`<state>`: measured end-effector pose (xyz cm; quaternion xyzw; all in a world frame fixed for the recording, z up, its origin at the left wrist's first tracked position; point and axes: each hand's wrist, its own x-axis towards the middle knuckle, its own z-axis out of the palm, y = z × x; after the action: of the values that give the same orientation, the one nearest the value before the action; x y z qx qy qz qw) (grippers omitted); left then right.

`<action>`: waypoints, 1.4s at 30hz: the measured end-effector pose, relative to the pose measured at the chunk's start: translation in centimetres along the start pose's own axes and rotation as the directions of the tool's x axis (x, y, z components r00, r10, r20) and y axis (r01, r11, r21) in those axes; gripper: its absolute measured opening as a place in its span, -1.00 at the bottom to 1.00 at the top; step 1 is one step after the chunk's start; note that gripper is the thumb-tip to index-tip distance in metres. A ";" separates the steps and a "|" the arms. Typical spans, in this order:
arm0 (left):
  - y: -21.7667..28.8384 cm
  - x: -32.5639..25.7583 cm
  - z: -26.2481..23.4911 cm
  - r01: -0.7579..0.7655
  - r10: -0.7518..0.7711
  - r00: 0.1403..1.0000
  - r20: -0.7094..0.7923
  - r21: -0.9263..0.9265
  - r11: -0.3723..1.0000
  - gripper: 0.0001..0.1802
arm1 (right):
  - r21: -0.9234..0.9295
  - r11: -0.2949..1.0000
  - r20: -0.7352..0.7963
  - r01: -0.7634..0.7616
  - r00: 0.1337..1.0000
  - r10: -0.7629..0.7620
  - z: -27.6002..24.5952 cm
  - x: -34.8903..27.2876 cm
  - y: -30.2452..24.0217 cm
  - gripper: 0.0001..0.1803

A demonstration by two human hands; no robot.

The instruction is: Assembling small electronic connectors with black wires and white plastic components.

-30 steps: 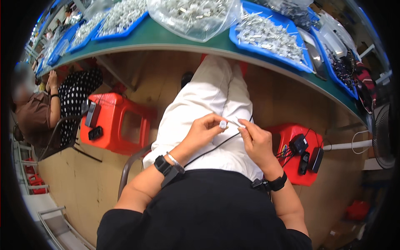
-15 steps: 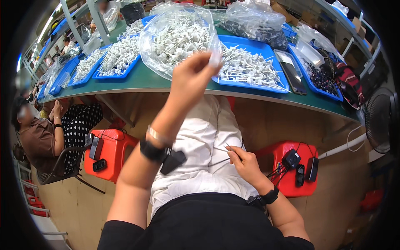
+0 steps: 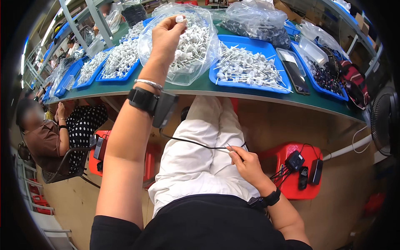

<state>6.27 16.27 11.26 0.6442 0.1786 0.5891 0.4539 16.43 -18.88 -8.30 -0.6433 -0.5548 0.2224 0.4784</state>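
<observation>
Hands, two, entered as I see them from the head view: my left hand is raised over the worktop, fingers pinched on a small white part held just above the clear plastic bag of white stemmed parts; my right hand is low over my lap, fingers closed on the end of a thin black wire that runs leftward across my white trousers. Left wrist: one black watch-like band with a dark box attached, one thin bracelet above it. Right wrist: one black band. Worktop, green surface: one blue tray of white stemmed parts to the right of the bag, further blue trays of the same parts to its left, one blue tray of dark small parts at far right, a flat dark device lying between the two right-hand trays. Below the worktop: one red stool at my right carrying black gadgets and cables, a second red stool at my left. Far left: another person in a brown top, seated on a chair, hands raised together. Far right edge: one black fan.
</observation>
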 end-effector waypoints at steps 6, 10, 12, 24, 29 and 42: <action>-2.8 2.5 -3.0 -0.033 -0.078 0.990 0.114 0.744 0.667 -0.12 | -0.005 1.000 -0.011 0.020 1.000 -0.020 0.2 -0.3 0.2 -0.74; -3.1 -0.3 0.7 -0.470 0.268 0.883 0.387 0.731 0.494 -0.46 | 0.015 1.000 -0.005 0.001 1.000 -0.001 0.2 -0.4 0.5 -0.74; -0.9 -3.3 3.8 -0.579 0.265 0.794 0.547 0.546 0.606 -0.67 | 0.012 1.000 0.019 -0.025 1.000 0.025 0.3 -0.5 0.2 -0.74; -6.1 -5.4 10.1 -0.513 -0.229 0.755 0.614 0.771 0.377 -0.77 | -0.066 0.996 0.094 0.061 0.994 -0.055 0.3 0.6 -0.9 -0.76; -3.8 -5.6 12.0 -0.519 -0.298 0.731 0.614 0.784 0.341 -0.81 | -0.078 0.995 0.085 0.057 0.995 -0.050 0.0 0.3 0.1 -0.80; -3.7 -4.8 11.0 -0.069 0.035 0.995 0.097 0.380 0.923 -0.59 | -0.030 0.999 0.174 -0.026 0.984 0.031 0.9 -0.5 0.1 -0.77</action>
<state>16.37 10.42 6.58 0.7504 0.2526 0.5256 0.3112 15.54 -19.01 -8.90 -0.6357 -0.5884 0.2770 0.4159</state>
